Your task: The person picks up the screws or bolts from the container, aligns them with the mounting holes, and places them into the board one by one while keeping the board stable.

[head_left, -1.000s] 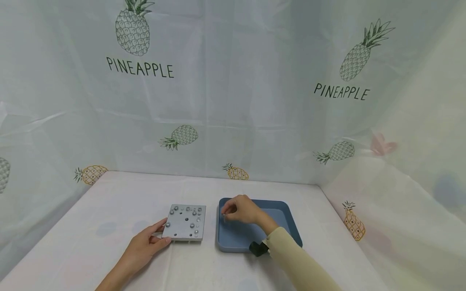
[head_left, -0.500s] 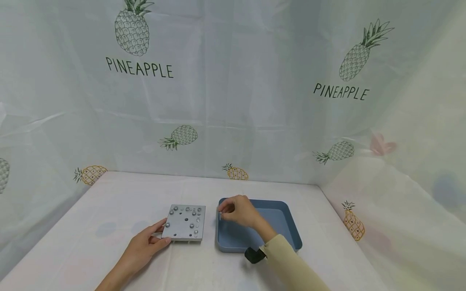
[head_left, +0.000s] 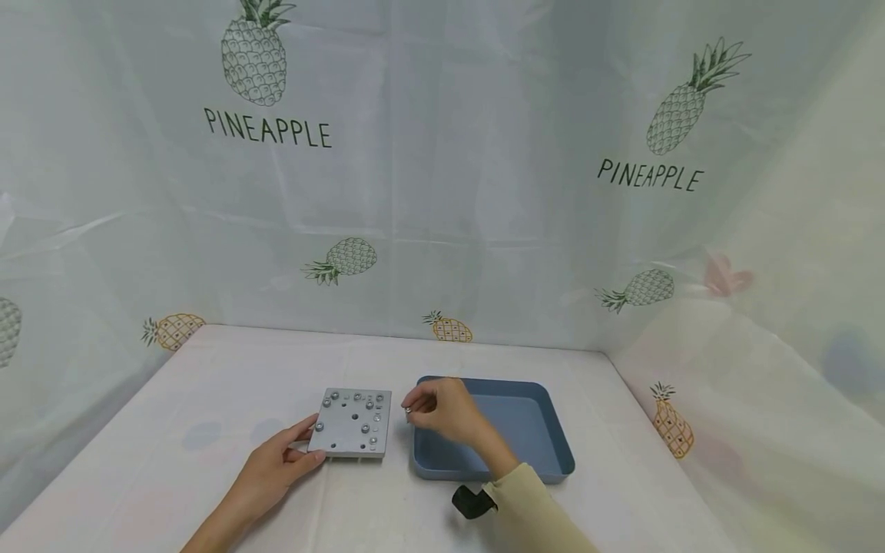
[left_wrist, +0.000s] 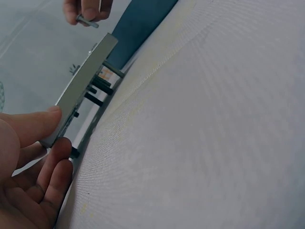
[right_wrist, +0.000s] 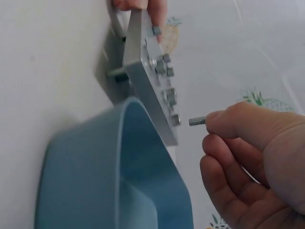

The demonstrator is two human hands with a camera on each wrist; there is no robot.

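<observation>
A square silver metal plate point(head_left: 342, 430) stands a little above the table on screws that poke out below it. Several socket-head screws point(right_wrist: 169, 97) sit in its top face, among open holes. My left hand point(head_left: 268, 470) grips the plate's left side, thumb on the near edge and fingers behind. Between thumb and fingertips, my right hand point(head_left: 448, 412) pinches a small metal screw point(right_wrist: 197, 121), its threaded end sticking out. That hand is up over the left rim of the blue tray point(head_left: 522, 426), just right of the plate and apart from it.
The tray lies to the right of the plate with a narrow strip of white cloth point(head_left: 399, 461) between them. A black device point(head_left: 472, 501) hangs at the right sleeve. Pineapple-print curtain point(head_left: 484, 192) encloses the back and sides.
My right hand has moved left from over the tray toward the plate, carrying the pinched screw. The left hand and the plate have stayed in place.
</observation>
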